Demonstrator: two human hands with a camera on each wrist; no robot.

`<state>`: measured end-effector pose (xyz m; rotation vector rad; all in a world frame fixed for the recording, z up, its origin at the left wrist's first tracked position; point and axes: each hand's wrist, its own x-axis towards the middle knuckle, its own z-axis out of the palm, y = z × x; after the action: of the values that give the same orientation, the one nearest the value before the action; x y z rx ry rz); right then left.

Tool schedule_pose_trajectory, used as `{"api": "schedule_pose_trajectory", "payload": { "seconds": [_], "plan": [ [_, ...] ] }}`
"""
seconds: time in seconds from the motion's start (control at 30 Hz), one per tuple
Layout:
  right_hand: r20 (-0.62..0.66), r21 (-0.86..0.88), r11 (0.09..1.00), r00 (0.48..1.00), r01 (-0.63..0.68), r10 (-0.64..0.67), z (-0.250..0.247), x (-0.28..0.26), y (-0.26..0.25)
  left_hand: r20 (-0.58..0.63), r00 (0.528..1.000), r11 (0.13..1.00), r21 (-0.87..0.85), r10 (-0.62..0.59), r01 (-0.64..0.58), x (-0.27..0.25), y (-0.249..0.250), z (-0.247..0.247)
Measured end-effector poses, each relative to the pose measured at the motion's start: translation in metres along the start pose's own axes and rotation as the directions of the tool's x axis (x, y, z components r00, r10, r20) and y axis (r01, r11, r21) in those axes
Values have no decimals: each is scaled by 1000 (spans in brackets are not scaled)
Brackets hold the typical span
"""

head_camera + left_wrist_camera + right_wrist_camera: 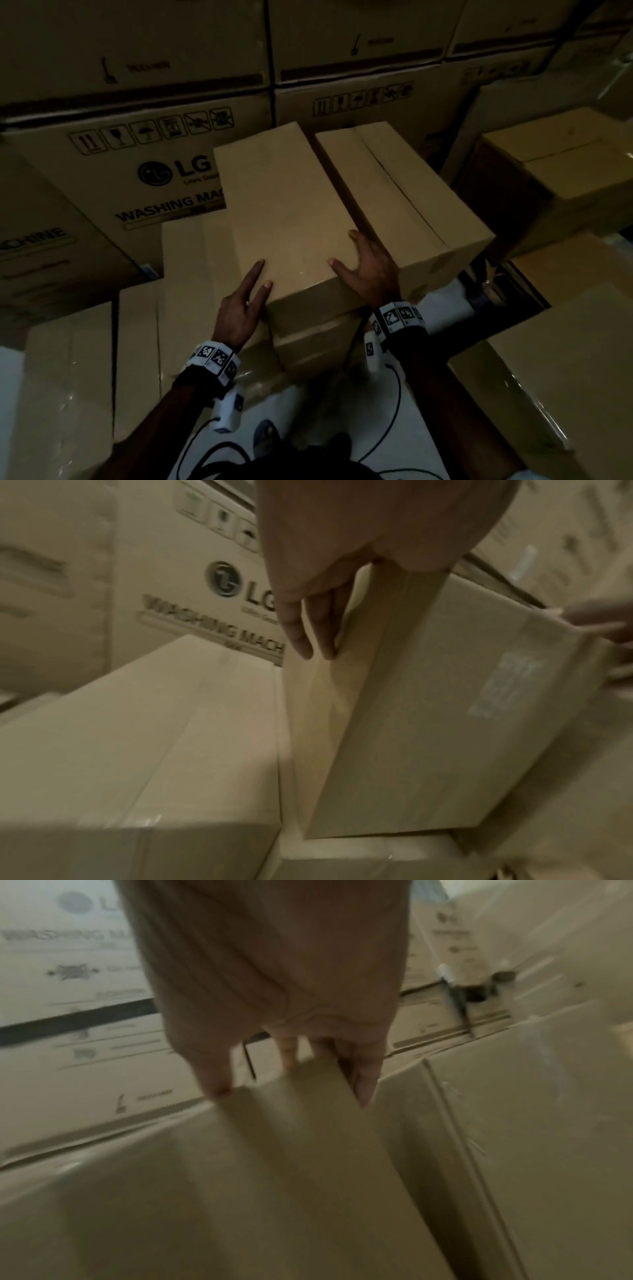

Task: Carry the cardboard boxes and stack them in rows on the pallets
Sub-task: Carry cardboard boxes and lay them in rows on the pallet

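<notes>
Left grip: the left hand lies against the near left corner of the plain cardboard box, fingers straight and spread along its left side and top edge, clenching nothing.
Right grip: the right hand rests on the box's near right corner, fingers spread and straight; thumb on the top face, the rest over the right edge, as the right wrist view also shows, though blurred.
Carried box: long and narrow, between the two hands, running away from them, resting on top of another cardboard box that sits just under the hands.
Right of the right grip: a second long box with a taped seam lies just beside the held one, parallel to it.
Left of the left grip: lower taped cartons lie flat, their tops below the held box.
Beyond both grips: large LG washing machine cartons, printed with handling symbols, stacked as a wall.
Wrists: both carry marker-patterned bands with cables.
</notes>
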<state>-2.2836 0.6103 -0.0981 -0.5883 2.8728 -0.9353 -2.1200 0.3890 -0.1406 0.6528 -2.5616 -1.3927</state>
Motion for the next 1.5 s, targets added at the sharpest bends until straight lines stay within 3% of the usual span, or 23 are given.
{"api": "schedule_pose_trajectory", "payload": {
  "seconds": [0.1, 0.27, 0.43, 0.57, 0.67, 0.93, 1.03, 1.3, 1.5],
  "plan": [
    [129, 24, 999, 991, 21, -24, -1, 13, -6, 7, 1000, 999, -21, -24, 24, -2, -5, -7],
    [258, -104, 992, 962, -70, 94, -8, 35, -18, 33, 997, 998, 26, -64, 63, 11, 10, -9],
    [318, -144, 988, 943, -58, 101, -16, 37, -36, -80, 979, 979, 74, -185, 191, 27, 27, -1],
    [327, -169, 983, 937, -67, 121, -18, 34, -41, -158, 962, 969, 71, -222, 235, 27, 32, 7],
    [322, -207, 977, 939, -55, 121, -21, 30, -45, -179, 969, 965, 169, -169, 199, 25, 34, 3],
    [250, -298, 955, 963, -19, 98, -24, 5, -75, -170, 982, 925, 355, -77, 134, 8, 34, -43],
    [298, -257, 966, 949, -22, 101, -24, -3, -90, -199, 977, 907, 391, -82, 156, -8, 32, -56],
    [313, -41, 997, 948, 71, -55, -21, -6, -114, -386, 921, 868, 435, -60, 239, -37, 45, -81],
    [272, 125, 951, 913, 281, -305, -20, 6, -110, -567, 820, 852, 387, -83, 353, -74, 69, -70]
  ]
}}
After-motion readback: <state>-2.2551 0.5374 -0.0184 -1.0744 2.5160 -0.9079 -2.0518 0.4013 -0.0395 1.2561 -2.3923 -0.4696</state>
